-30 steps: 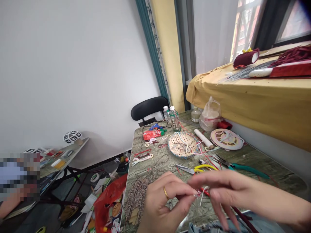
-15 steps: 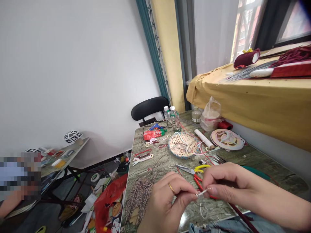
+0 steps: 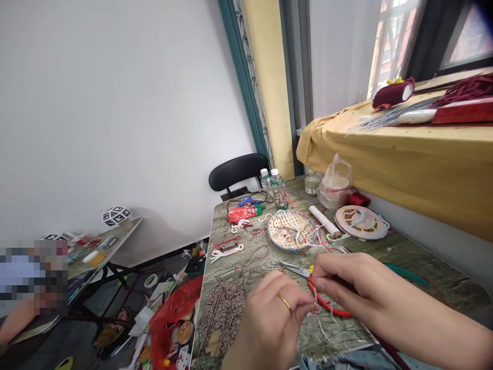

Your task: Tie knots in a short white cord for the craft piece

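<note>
My left hand (image 3: 271, 318), with a gold ring on one finger, pinches a short white cord (image 3: 316, 297) near its lower end. Thumb and forefinger of my right hand (image 3: 356, 280) grip the same cord a little higher, so it runs almost upright between the fingertips. A small reddish bit (image 3: 317, 309) shows at my left fingertips, too small to make out. Just behind the hands lie scissors (image 3: 296, 269) with red and yellow handles, partly covered by my right hand. Loose white thread (image 3: 325, 333) is on the table below.
A bundle of speckled cord (image 3: 221, 313) lies left of my hands. Farther back are a round woven tray (image 3: 271, 236), a white roll (image 3: 322, 220), a red tube (image 3: 241, 214) and bottles (image 3: 279, 192). A person's arm (image 3: 26, 313) shows at far left.
My right hand has shifted up and left, over the scissors' yellow handle. The cord between my fingers has turned from slanted to nearly upright, and my left hand has rolled slightly.
</note>
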A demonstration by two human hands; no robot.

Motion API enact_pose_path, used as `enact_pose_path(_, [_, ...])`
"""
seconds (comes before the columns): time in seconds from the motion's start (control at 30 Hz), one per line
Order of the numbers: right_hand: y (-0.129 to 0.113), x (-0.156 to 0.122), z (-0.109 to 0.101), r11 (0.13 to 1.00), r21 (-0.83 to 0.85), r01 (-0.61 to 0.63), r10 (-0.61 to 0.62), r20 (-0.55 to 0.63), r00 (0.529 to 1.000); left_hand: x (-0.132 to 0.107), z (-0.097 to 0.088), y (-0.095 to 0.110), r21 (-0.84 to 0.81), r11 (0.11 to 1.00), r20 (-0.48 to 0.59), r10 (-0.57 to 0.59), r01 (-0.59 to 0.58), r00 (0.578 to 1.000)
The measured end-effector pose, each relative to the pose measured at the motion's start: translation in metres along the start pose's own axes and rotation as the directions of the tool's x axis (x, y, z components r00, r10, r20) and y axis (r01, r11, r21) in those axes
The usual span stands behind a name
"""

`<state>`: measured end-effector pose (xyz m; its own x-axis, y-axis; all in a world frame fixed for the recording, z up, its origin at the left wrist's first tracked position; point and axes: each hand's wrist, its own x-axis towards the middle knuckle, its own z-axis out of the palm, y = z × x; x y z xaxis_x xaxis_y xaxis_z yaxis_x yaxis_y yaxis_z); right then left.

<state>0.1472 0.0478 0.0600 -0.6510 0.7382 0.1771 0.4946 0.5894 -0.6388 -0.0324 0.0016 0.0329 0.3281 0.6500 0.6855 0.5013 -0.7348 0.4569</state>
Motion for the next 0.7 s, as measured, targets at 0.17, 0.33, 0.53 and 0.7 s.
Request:
enact_pose_path(0.17, [-0.010, -0.004, 0.015, 0.964, -0.243, 0.103, -0.155, -0.201, 0.967, -0.003, 0.008, 0.002, 0.214, 0.977, -0.086, 0.021, -0.002, 0.996])
enact_pose_path(0.33, [-0.009, -0.018, 0.036, 0.947, -0.276, 0.167, -0.280, -0.445, 0.851, -0.003, 0.014, 0.006, 0.230, 0.972, -0.276, 0.011, 0.055, 0.961])
enact_pose_path(0.53, [0.001, -0.024, 0.054, 0.973, 0.232, -0.005, 0.091, -0.365, 0.927, -0.005, 0.025, 0.011, 0.132, 0.979, -0.448, -0.079, 0.153, 0.891])
enact_pose_path(0.7, [0.001, -0.017, 0.054, 0.898, 0.420, -0.130, 0.233, -0.204, 0.951, -0.012, 0.027, 0.010, -0.187, 0.937, -0.428, -0.348, 0.295, 0.834])
